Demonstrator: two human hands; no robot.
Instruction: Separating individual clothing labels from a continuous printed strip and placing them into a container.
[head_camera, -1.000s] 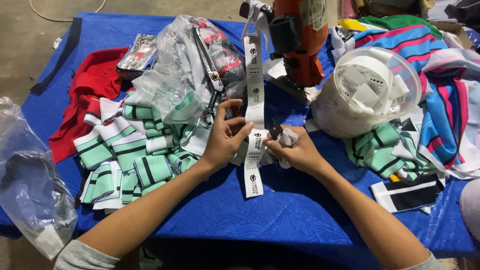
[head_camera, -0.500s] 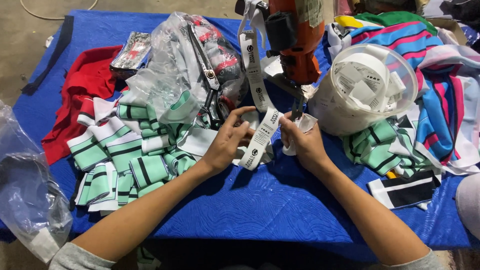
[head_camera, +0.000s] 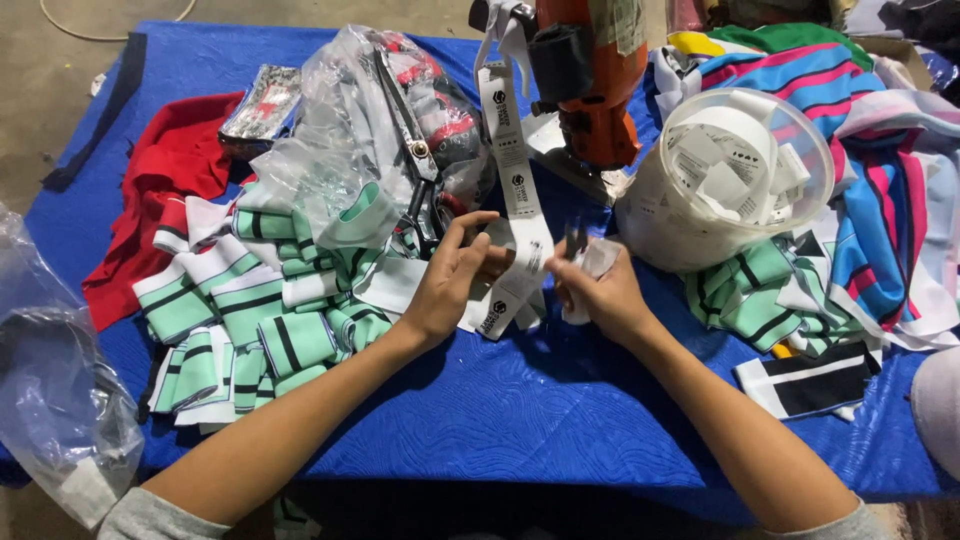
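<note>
A white label strip (head_camera: 515, 190) with black printed marks runs down from the orange machine (head_camera: 590, 80) at the top of the blue cloth (head_camera: 500, 420) to the 2 hands at the middle. Its lower end folds under and lies on the cloth just below the left hand.

The left hand (head_camera: 450, 285) pinches the strip between thumb and fingers, the index finger stretched out along it. The right hand (head_camera: 600, 295) is curled around small snips (head_camera: 577, 240) whose dark blades stand at the strip's right edge; it also grips some cut white labels (head_camera: 600, 262). Whether the blades are closed on the strip cannot be told.

Left of the hands lies a heap of green-and-white striped collars (head_camera: 240, 320), with a red garment (head_camera: 160, 190) beyond it. A clear plastic bag (head_camera: 340, 150) holding more pieces sits above the heap, and big black scissors (head_camera: 415, 180) rest against it. Right of the machine stands a clear tub (head_camera: 720, 190) filled with cut labels, touching striped shirts (head_camera: 860, 170) in pink, blue and green. Another clear bag (head_camera: 50, 380) hangs at the left edge.
</note>
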